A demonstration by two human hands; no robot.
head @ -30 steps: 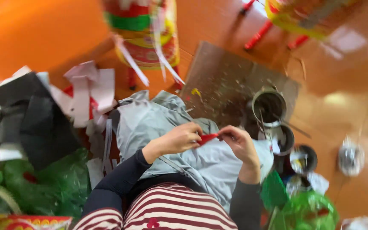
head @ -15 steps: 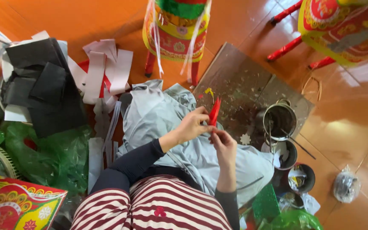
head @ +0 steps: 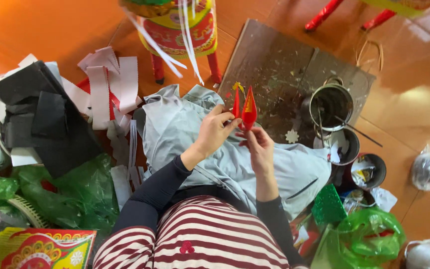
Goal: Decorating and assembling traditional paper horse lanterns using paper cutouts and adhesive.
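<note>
Red paper piece (head: 248, 110): pointed, leaf-shaped, with a yellow mark, held upright above the lap; a second narrow red strip (head: 236, 104) stands just beside it on the left.

Left hand (head: 215, 130): fingers pinched on the red strip and the left edge of the paper piece. Right hand (head: 259, 147): fingers closed on the lower tip of the paper piece from below.

Grey cloth (head: 185, 129): spread over the lap, beneath both hands.

Containers, to the right: metal pot (head: 330, 105), dark inside, a thin stick leaning in it; smaller tin (head: 344, 147) with white scraps; another tin (head: 369, 172) with crumpled paper. Green plastic bag (head: 369, 234) near the lower right.

Dark board (head: 279, 65): on the orange floor (head: 36, 30) beyond the hands, strewn with small bits.

Left side: white paper strips (head: 108, 82), black sheets (head: 36, 114), green bag (head: 75, 194) crowding the floor; open floor at upper left.
</note>
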